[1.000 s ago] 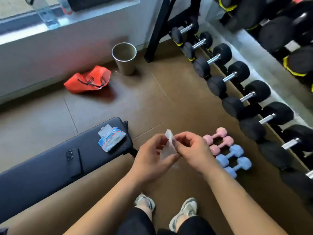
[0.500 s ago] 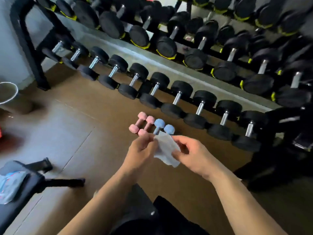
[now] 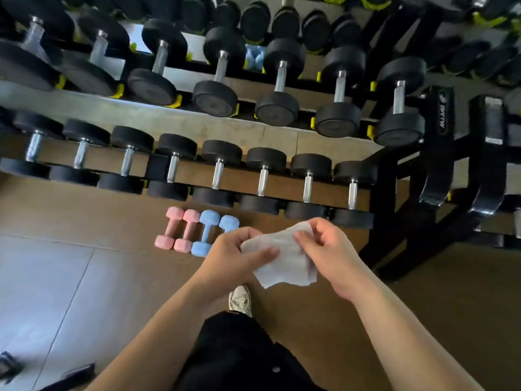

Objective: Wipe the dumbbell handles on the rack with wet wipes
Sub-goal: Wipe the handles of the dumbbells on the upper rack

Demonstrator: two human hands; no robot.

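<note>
Left to right: my left hand (image 3: 234, 255) pinches one edge of the wet wipe (image 3: 284, 263) between thumb and curled fingers. My right hand (image 3: 327, 249) pinches the opposite edge, spreading the sheet. I judge no wiping begun: every one of the dumbbell handles (image 3: 263, 182) on the rack (image 3: 386, 193) remains. Bare floor lies ahead. Pink and blue dumbbells (image 3: 190, 231) crowd the left, the rack's black upright the right.

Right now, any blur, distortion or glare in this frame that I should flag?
Head view: left hand, right hand and wet wipe fairly sharp; top-left dumbbells smeared with blur; wide lens bows the rack rows; soft light, a pale sheen on the grey floor tile.
</note>
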